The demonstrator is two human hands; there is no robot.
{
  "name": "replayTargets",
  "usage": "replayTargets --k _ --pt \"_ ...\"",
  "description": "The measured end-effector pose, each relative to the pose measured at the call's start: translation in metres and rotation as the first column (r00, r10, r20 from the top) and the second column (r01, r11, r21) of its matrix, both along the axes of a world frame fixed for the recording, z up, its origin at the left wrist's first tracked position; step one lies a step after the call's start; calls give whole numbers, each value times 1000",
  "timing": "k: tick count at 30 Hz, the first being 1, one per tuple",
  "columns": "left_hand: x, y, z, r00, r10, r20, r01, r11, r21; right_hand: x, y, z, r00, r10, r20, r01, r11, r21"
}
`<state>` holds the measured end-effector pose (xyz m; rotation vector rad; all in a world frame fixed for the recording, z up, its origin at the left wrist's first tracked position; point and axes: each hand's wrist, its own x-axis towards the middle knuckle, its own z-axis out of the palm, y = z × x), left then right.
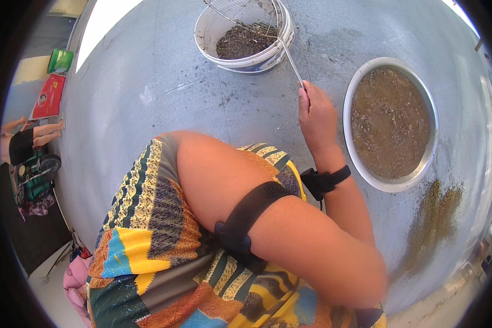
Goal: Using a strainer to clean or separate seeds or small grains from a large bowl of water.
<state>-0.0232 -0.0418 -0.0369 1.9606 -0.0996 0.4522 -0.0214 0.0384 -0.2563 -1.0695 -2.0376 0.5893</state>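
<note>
My right hand [317,117] grips the thin metal handle of a wire skimmer [289,57]. Its round wire head tilts over the mouth of a white plastic bucket [207,47], where it overlaps the rim. Dark, wet plant-like debris [244,43] fills the lower part of the bucket. To the right of my hand stands a wide metal basin [350,143] of murky brown liquid [389,123] with pale bits floating on top. Black straps with small devices circle my wrist and upper arm. My left hand is out of view.
A greenish-brown wet spill [432,221] spreads on the grey floor [188,98] by the basin. At the far left are another person's legs [47,134], a red bag [51,96], a green bag [60,61] and a wheeled vehicle [37,172]. Pink cloth [76,274] lies lower left.
</note>
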Motion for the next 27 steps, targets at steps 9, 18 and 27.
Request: replayTargets --k 9,18,27 --pt "19 -7 -8 989 -132 -68 135 990 50 144 -23 27 753 -417 -509 -8 768 -640" --pt "49 -20 -8 959 -250 -132 262 961 84 321 -55 -29 579 -813 -63 555 450 -700" --pt "52 -23 -10 964 -218 -153 228 972 50 310 -45 -39 662 -745 81 608 471 -639"
